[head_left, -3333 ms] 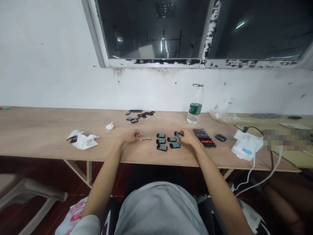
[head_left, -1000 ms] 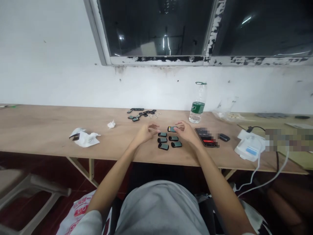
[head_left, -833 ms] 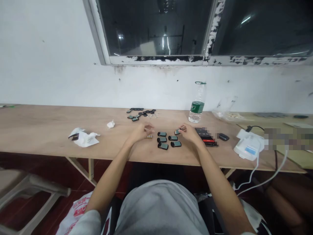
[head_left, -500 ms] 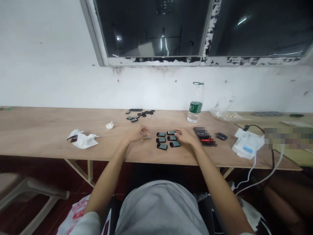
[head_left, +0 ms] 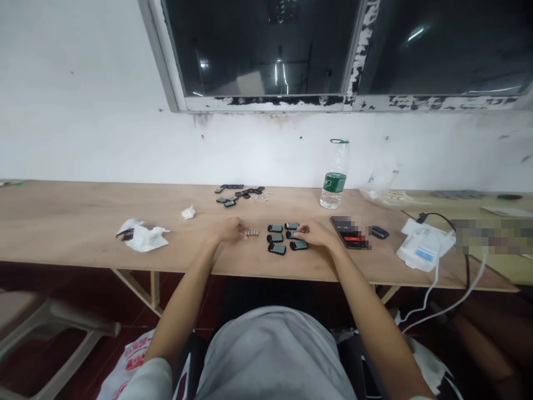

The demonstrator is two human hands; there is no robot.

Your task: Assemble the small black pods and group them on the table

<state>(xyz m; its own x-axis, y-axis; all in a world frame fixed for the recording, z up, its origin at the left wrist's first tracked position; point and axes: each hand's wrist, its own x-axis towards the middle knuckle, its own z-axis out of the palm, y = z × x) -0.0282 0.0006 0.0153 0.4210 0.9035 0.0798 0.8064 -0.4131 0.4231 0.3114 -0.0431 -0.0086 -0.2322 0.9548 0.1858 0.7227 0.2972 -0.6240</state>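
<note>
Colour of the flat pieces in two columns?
Flat pieces: black, grey-green faces; best in head view.

Dark window [head_left: 258, 50] above a long wooden table [head_left: 75, 216].
The white wall [head_left: 104, 144] carries stains and small dark spots; paint flakes from the window frame [head_left: 363, 47], and bright strips of light reflect in the glass. Diagonal wooden braces [head_left: 136, 291] show beneath the tabletop, a pale stool [head_left: 66, 318] stands at lower left, and the floor [head_left: 135, 316] is dark red.

The counter [head_left: 83, 216] is surfaced in smooth, matt wood; the small oblong pieces [head_left: 275, 238] are edged in plastic; the bottle [head_left: 333, 182] is made of glossy, transparent plastic.
</note>
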